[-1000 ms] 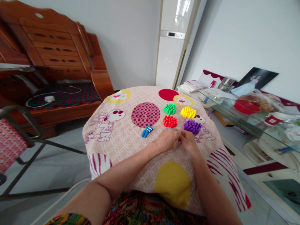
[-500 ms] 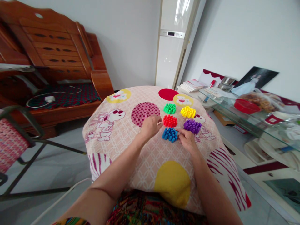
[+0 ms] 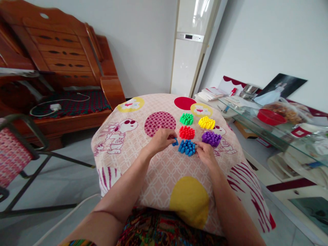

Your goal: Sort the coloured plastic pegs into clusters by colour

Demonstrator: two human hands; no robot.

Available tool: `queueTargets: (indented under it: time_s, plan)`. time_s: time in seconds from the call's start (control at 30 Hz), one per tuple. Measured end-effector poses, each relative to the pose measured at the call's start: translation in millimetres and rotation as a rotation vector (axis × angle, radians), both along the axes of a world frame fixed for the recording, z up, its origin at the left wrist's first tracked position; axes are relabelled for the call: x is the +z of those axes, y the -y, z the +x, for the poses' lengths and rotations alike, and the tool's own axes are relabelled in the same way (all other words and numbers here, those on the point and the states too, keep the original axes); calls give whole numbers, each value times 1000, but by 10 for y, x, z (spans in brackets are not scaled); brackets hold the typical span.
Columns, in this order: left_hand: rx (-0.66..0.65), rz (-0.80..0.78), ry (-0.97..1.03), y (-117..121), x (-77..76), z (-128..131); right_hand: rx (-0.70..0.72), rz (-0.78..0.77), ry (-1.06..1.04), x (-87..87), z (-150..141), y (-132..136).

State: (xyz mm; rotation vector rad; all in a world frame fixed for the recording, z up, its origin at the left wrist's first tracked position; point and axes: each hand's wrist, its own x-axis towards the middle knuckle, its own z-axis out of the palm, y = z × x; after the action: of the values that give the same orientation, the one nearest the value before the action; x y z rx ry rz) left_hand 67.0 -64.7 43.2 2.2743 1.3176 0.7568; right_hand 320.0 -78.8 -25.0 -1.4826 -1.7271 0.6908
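Observation:
On a cartoon-print cloth [image 3: 133, 153] lie five clusters of small plastic pegs: green [image 3: 186, 119], yellow [image 3: 206, 122], red [image 3: 187, 132], purple [image 3: 211, 138] and blue [image 3: 187, 147]. My left hand [image 3: 161, 139] is closed on a few loose blue pegs [image 3: 175, 141], just left of the blue cluster. At the cluster's right edge rests my right hand [image 3: 205, 152], its fingers curled and touching the blue pegs.
A wooden bench [image 3: 58, 71] with a charger cable stands at the left, a folding chair [image 3: 17, 153] nearer. A tall white air conditioner [image 3: 188, 48] stands behind. At the right a glass shelf [image 3: 269, 130] holds a red bowl [image 3: 271, 117], papers and bags.
My left hand left the blue cluster, reached to the loose blue pegs on the cloth, picked them up and brought them back beside the cluster. My right hand stayed at the cluster.

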Motion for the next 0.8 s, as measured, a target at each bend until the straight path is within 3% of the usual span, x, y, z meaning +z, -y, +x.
queueTargets:
  time_s: [0.1,0.2,0.4,0.63,0.73,0.8]
  plan:
    - [-165,17,47,111,20,130,3,16,-14,21,-11,8]
    - [-288,40,-6,177,-53,263,1,10,-8,36,-12,5]
    - [-332,87,-123,200,-227,416,8,9,-11,8,0,-12]
    - [-262,121,-102,179,-183,367,3,14,3,43,-14,7]
    - [-44,101,-89,86,-100,144,4,20,7,58,-14,17]
    - [102,47,-195,26,-50,-64,0,14,18,65,-13,21]
